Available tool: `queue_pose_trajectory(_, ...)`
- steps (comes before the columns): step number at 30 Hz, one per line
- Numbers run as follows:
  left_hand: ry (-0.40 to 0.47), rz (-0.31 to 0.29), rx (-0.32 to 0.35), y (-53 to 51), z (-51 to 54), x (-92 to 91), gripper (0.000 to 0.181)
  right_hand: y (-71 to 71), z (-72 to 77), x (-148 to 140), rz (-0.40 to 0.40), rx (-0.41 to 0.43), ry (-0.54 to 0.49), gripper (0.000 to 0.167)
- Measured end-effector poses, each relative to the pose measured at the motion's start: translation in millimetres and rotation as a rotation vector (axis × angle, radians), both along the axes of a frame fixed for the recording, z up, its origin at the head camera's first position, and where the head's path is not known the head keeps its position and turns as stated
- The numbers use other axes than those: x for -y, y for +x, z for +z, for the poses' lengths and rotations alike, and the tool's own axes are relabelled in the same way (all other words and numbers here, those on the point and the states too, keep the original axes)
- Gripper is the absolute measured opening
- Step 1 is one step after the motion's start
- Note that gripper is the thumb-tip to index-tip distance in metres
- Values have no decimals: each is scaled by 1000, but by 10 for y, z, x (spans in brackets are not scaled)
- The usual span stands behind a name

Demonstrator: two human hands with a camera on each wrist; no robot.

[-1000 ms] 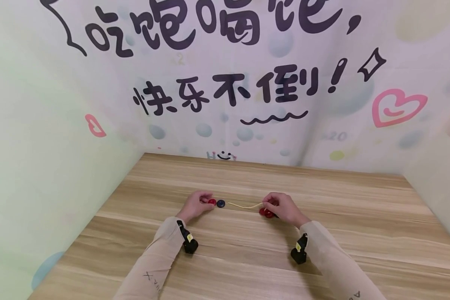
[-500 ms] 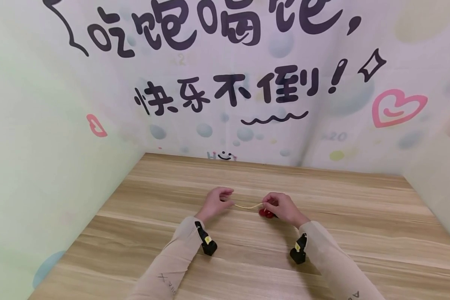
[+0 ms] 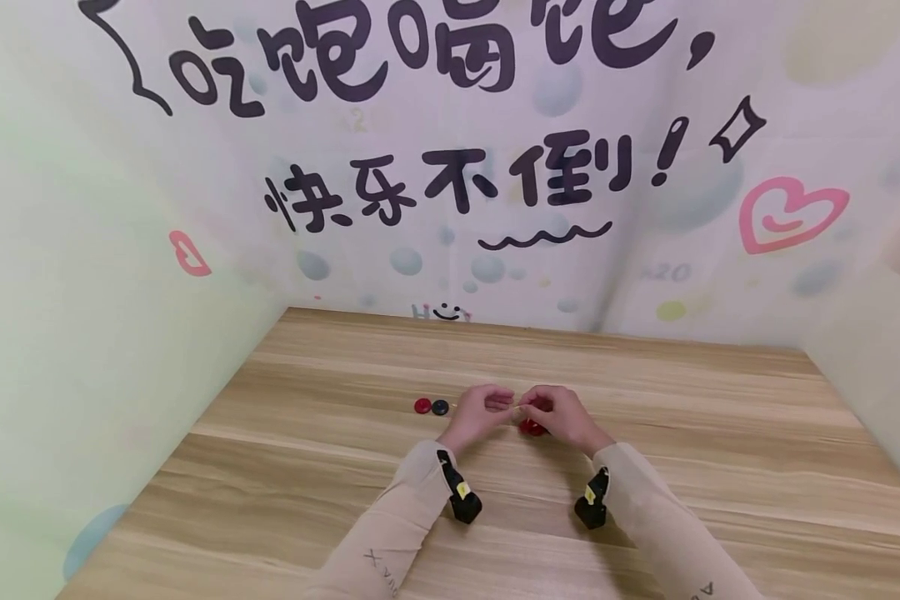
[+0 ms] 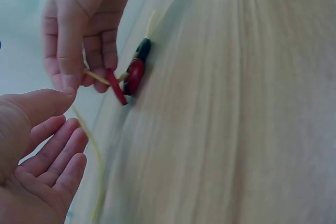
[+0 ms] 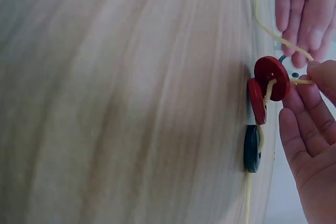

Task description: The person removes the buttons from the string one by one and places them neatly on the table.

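My right hand (image 3: 558, 414) pinches a yellow cord (image 5: 283, 41) between thumb and fingers. Below its fingertips, two red buttons (image 5: 272, 77) and a dark button (image 5: 252, 149) are threaded on the cord, partly covered by the hand in the head view. My left hand (image 4: 39, 161) has come close beside it. Its thumb tip touches the right fingertips, while its other fingers stay fairly straight and apart from the thumb. The cord runs past these fingers. Left of the hands, a red button (image 3: 422, 406) and a dark button (image 3: 440, 407) lie on the table.
The wood-grain table (image 3: 270, 500) runs back to a printed cloth wall (image 3: 390, 283) with black lettering. Another pale wall (image 3: 82, 333) stands at the left. A black wrist camera (image 3: 462, 497) sits on the left cuff, and a second wrist camera (image 3: 591, 502) on the right cuff.
My left hand has moved right, from the loose red button along the cord to the right hand. The loose red and dark buttons stay behind on the table. My right hand has barely moved.
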State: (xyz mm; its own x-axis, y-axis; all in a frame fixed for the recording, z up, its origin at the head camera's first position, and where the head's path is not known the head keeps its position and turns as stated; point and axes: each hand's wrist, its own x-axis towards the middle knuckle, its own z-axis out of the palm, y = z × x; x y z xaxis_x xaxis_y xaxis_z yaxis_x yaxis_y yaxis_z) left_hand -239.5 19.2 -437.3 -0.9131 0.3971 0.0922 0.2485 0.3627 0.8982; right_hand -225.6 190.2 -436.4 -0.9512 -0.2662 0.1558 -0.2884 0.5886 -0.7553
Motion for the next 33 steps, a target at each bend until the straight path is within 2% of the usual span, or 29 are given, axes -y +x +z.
queue_pose_trajectory(6,-38,28,-30,-11,-99,-31,20,5,-9,5,-39,-20,-9,5)
queue_pose_trajectory(10,-60,49,-39,0,-42,-24,14,5,-11,-2,-52,-39,-3,4)
queue_pose_trajectory(14,-69,59,-38,4,12,-21,13,-3,-12,6,-29,-25,12,4)
queue_pose_trajectory(20,-72,67,-50,-7,36,-10,12,-14,-17,26,27,-29,26,6)
queue_pose_trajectory(24,-72,73,-41,-14,58,31,13,-24,-31,28,26,-50,43,7)
queue_pose_trajectory(28,-84,91,-35,-32,61,82,14,-27,-32,20,30,-51,7,8)
queue_pose_trajectory(33,-45,109,-25,-37,81,88,17,-21,-12,21,4,-48,-7,8)
